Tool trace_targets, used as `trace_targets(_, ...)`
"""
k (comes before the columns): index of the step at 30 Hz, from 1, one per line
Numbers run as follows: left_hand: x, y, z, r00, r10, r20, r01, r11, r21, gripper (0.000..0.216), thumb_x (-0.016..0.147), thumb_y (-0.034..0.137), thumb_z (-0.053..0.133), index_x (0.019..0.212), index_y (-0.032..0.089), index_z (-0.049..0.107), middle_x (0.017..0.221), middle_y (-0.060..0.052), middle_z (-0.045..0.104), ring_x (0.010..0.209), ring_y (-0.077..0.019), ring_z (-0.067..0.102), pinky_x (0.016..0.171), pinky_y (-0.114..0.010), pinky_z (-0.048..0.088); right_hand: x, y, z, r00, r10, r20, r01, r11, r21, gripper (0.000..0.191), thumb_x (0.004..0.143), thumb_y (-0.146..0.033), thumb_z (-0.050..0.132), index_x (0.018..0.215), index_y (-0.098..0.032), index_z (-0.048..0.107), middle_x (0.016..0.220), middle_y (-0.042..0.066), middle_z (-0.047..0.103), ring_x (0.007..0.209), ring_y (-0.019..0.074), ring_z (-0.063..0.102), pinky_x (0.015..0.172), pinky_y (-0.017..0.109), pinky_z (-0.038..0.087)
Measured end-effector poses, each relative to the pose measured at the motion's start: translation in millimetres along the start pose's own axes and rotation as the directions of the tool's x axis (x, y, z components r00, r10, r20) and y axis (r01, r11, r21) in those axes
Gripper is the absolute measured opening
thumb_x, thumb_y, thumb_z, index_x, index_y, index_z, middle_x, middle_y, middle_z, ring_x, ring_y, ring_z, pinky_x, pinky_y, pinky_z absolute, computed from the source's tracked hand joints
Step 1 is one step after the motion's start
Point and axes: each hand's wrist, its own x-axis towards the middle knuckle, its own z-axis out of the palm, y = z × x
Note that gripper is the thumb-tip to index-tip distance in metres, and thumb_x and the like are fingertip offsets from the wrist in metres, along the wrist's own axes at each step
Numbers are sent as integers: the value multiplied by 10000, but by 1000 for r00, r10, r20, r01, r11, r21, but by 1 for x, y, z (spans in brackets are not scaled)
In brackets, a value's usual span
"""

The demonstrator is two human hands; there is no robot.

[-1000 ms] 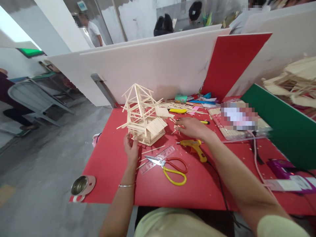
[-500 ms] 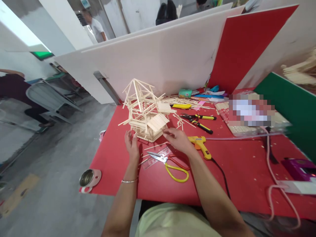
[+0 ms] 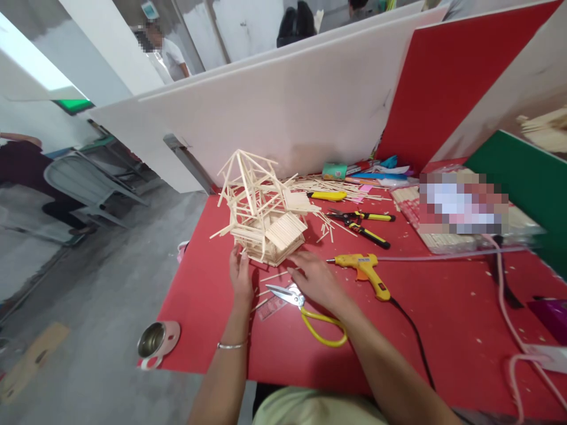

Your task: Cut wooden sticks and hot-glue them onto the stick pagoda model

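Note:
A pavilion-like model (image 3: 266, 218) built of thin wooden sticks stands on the red table, with an open pointed roof frame and slatted panels. My left hand (image 3: 241, 280) is at the left front of its base, thumb and fingers curved against the edge. My right hand (image 3: 316, 280) grips the front right of the base, its fingertips partly hidden under the edge. Just below lie scissors (image 3: 290, 295) with yellow handles, over a clear ruler (image 3: 271, 307) and some loose sticks (image 3: 273, 276). The right forearm covers part of the scissors.
To the right lie a yellow glue gun (image 3: 361, 268) with a black cord, cutting pliers (image 3: 365, 227) and a yellow utility knife (image 3: 328, 195). A metal-lined cup (image 3: 159, 342) stands at the table's left corner. White boards (image 3: 274, 112) rise behind; bagged sticks (image 3: 410, 206) lie right.
Both hands have closed in on the model's base; my right hand has come lower, toward its front edge. The view has shifted slightly.

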Motion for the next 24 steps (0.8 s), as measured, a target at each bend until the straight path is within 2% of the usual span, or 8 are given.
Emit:
trace_targets(4,0,2,1,1000,22,17,-23,1000,7,408,989,477,548,1309,239,635,1446,-84,585,1397,-260,488,1204,-443,332,0,2,4,999,-14,31,15,999,-45,391,965,-258,553,1342,-191,635,1394,137,623,1283,254,563,1094,425,443)
trace_targets(11,-2,5,4,999,-44,-11,44,999,-1,423,978,496,558,1301,233,632,1429,-83,595,1377,-258,503,1198,-430,336,0,-7,5,994,-11,107,19,998,-66,404,966,-263,554,1356,-179,621,1426,149,602,1300,272,556,1110,468,430)
trace_targets(15,-3,7,2,998,-56,-12,56,998,18,410,985,508,536,1270,234,643,1374,-80,622,1322,-245,540,1166,-404,367,0,-12,7,990,30,140,-29,1000,-8,490,955,-289,567,1433,-179,554,1461,163,576,1339,290,538,1123,492,423)
trace_targets(20,-4,4,-1,998,-66,-21,66,998,20,399,988,519,515,1240,238,642,1337,-88,629,1305,-237,547,1133,-395,388,-1,-14,8,992,23,121,-29,998,52,601,933,-272,579,1521,-235,461,1417,139,617,1284,284,587,1070,477,477)
trace_targets(24,-4,-5,-1,994,-113,-2,113,994,5,429,978,562,495,1240,249,626,1321,-95,633,1251,-241,594,1082,-410,440,-3,-9,15,993,47,104,-46,999,-5,600,913,-261,600,1501,-202,495,1465,159,577,1329,313,553,1092,510,461)
